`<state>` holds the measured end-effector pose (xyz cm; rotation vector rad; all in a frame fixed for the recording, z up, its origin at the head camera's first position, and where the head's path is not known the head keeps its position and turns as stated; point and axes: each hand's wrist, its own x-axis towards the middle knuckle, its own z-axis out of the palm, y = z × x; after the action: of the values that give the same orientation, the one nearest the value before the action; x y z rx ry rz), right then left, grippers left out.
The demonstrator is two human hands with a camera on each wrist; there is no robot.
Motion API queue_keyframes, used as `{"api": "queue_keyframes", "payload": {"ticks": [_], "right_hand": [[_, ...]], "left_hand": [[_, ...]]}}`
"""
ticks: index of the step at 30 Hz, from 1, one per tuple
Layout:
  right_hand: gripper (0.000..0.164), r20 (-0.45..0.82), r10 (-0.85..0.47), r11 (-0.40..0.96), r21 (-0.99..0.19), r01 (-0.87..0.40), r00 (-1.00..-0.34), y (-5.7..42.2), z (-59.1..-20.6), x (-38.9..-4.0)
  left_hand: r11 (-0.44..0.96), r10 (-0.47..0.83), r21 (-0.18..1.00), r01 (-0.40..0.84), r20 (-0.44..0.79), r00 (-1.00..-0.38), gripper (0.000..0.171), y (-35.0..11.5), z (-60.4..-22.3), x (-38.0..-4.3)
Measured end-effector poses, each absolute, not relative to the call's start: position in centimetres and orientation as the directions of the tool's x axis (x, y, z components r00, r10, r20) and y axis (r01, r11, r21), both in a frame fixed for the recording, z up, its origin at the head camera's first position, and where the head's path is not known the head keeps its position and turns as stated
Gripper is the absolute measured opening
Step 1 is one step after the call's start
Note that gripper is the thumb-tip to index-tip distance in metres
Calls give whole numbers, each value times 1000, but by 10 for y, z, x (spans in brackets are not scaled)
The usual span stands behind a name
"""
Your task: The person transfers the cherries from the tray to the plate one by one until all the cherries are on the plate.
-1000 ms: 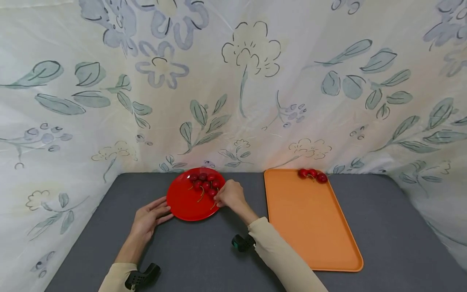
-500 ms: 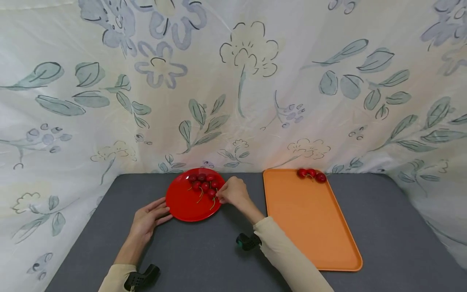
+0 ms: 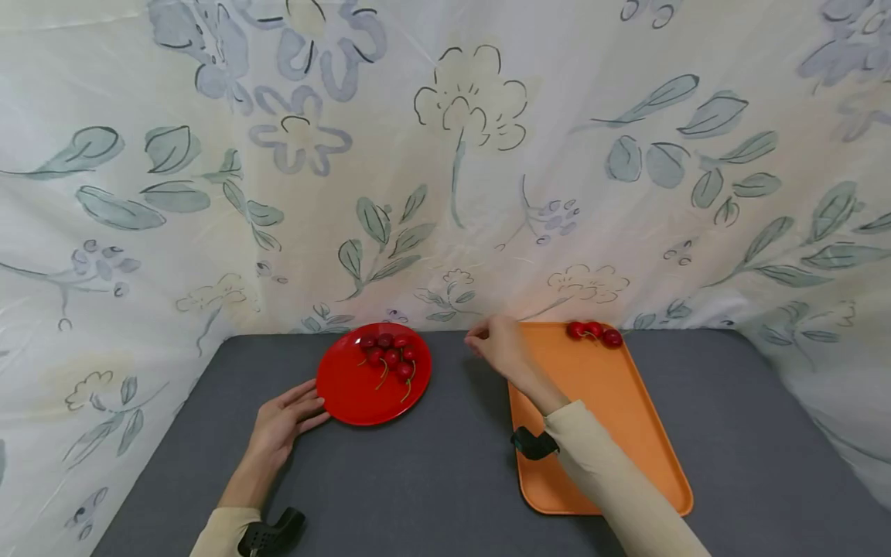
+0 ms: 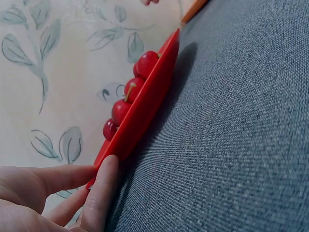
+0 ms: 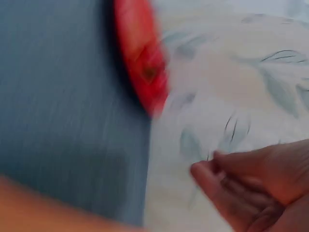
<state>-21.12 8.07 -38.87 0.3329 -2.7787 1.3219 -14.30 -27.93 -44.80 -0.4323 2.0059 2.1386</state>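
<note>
The left hand (image 3: 277, 424) rests at the left edge of a red plate (image 3: 348, 394), its fairly straight fingers touching the rim. The left wrist view shows two fingertips close on the rim of the plate (image 4: 145, 118). Several dark red cherries (image 3: 392, 357) with stems lie together on the plate's upper right part. Between the plate and the orange tray, the right hand (image 3: 503, 348) hovers with loosely bent fingers. In the right wrist view the fingertips of the right hand (image 5: 251, 183) are near each other, with nothing visible between them.
An orange rectangular tray (image 3: 592, 402) lies to the right, partly covered by the right forearm. A few cherries (image 3: 594, 333) sit at its back right corner. A floral cloth (image 3: 445, 170) hangs behind the dark grey table (image 3: 411, 480).
The right hand has drawn back from the cherries, moving right and away toward the orange tray's left edge. The cherries stay on the plate. The left hand keeps its place at the rim.
</note>
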Motion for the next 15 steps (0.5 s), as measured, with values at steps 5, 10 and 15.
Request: {"api": "queue_keyframes", "payload": {"ticks": [5,10,15], "right_hand": [[12,218,-205,719,-628,-298,-954,127,-386,-218],[17,160,-256,733,-611,-299,-953,172,-383,-217],[16,187,-291,770,-536,-346,-938,203,-382,-211]], "left_hand": [[-87,-75,944,-318,-324,-943,53,-279,-449,-144],[-87,-74,945,-316,-322,-944,54,-278,-450,-144],[-88,-79,946,-311,-318,-945,54,-276,-449,-143]]}}
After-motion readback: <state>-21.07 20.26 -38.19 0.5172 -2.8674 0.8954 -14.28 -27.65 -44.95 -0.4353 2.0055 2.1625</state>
